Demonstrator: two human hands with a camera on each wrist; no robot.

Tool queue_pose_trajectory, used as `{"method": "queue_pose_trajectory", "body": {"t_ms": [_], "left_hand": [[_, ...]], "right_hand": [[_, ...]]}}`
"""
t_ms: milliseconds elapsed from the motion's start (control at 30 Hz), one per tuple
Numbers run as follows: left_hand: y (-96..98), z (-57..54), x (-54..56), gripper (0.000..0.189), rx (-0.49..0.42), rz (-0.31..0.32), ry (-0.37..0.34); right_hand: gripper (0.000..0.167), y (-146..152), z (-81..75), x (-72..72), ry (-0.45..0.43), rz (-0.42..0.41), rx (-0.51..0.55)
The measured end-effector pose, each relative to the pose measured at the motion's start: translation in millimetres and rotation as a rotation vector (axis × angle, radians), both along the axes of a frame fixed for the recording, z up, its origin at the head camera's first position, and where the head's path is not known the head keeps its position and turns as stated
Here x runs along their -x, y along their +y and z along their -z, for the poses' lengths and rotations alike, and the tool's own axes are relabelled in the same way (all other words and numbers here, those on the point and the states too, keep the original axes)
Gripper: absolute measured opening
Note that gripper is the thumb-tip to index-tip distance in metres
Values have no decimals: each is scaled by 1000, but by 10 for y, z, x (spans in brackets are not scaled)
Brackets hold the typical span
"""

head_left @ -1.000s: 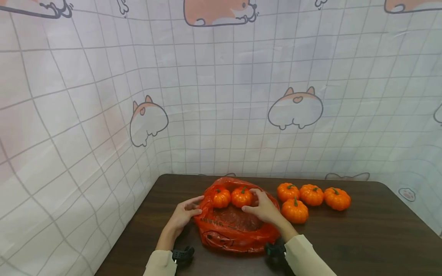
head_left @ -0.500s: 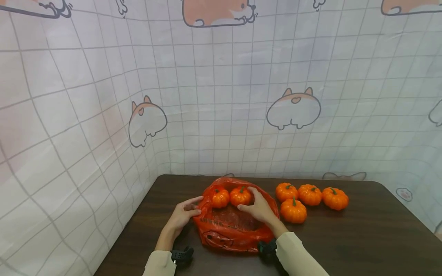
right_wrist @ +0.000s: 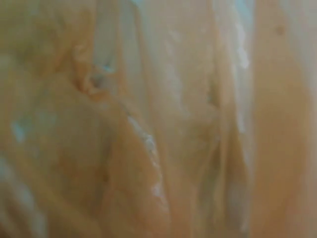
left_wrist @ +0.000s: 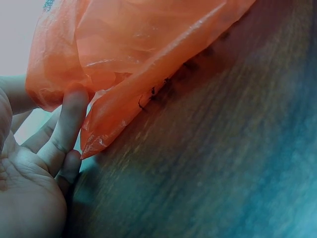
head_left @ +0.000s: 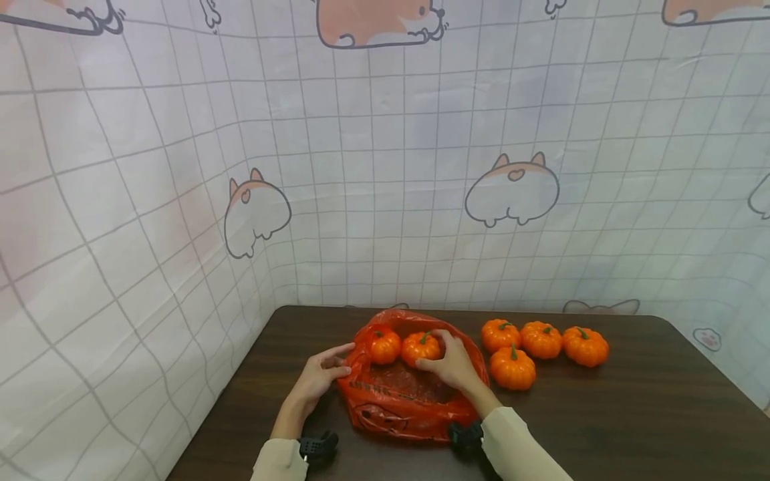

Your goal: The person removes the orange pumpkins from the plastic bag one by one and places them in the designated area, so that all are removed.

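A red plastic bag [head_left: 397, 421] lies mouth up on the dark table, its rim spread wide. Inside, toward the far side, sit two small orange pumpkins: a left pumpkin [head_left: 386, 347] and a right pumpkin [head_left: 418, 351], side by side. My right hand [head_left: 452, 364] reaches into the bag and grips the right pumpkin from its right side, thumb at the near side, index finger at the far side. My left hand [head_left: 317, 375] holds the bag's left edge; in the left wrist view its fingers [left_wrist: 74, 116] press the orange-looking film. Only blurred bag folds [right_wrist: 183, 109] fill the right wrist view.
Several more pumpkins stand in a cluster right of the bag, among them a front pumpkin [head_left: 512, 369] close to the bag's rim and a far-right pumpkin [head_left: 585, 347]. A patterned cloth wall [head_left: 409, 267] rises behind the table [head_left: 631, 407] and along its left.
My right hand's thumb has moved left under the right pumpkin's near side. That pumpkin has shifted slightly toward me and its stem leans differently. The left hand keeps its place.
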State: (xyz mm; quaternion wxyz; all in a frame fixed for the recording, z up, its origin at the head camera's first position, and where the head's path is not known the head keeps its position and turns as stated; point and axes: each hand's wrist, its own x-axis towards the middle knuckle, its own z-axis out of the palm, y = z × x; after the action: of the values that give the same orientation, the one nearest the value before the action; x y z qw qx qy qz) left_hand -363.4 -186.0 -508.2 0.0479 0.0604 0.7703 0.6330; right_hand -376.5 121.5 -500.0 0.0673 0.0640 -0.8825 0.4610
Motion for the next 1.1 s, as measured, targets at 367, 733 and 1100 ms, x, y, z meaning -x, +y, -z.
{"method": "queue_pose_trajectory", "body": {"t_ms": [367, 733, 1100], "left_hand": [[-5, 3, 16, 47, 9, 2, 12], [25, 29, 0, 47, -8, -17, 14], [-6, 20, 27, 47, 2, 9, 25]], "right_hand": [[73, 121, -110, -172, -27, -84, 55], [69, 341, -304, -424, -11, -162, 71], [70, 677, -449, -658, -8, -201, 63]]}}
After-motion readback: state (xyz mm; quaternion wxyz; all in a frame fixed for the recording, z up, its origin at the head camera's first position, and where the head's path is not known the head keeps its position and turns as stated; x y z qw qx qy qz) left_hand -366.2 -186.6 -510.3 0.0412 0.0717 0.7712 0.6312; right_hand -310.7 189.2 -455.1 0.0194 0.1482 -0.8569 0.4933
